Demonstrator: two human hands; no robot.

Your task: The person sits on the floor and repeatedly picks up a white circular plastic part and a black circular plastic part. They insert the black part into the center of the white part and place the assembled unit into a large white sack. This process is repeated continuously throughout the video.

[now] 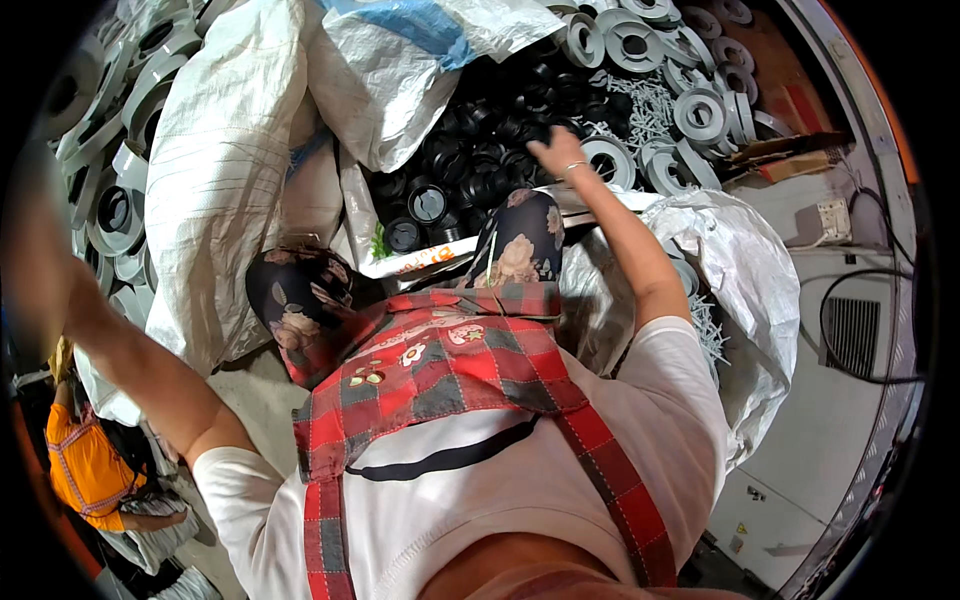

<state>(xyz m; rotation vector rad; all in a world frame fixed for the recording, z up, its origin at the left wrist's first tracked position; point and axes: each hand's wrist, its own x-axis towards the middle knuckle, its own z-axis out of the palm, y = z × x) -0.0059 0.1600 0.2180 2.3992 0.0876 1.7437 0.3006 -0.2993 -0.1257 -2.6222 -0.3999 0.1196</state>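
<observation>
The left hand (42, 270) is blurred, fingers unreadable. The right hand (560, 153) is at black parts (484, 158); I cannot tell its fingers' grip.

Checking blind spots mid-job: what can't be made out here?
- Left hand, head view: details lost to blur at the left rim.
- Right hand, head view: any hold unclear against the dark black parts.
- White sack, head view: contents hidden by its fabric.

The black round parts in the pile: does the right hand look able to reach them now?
Probably yes: the right hand is very close to the black round parts, and the white sack at their upper left leaves those near the hand uncovered.
</observation>
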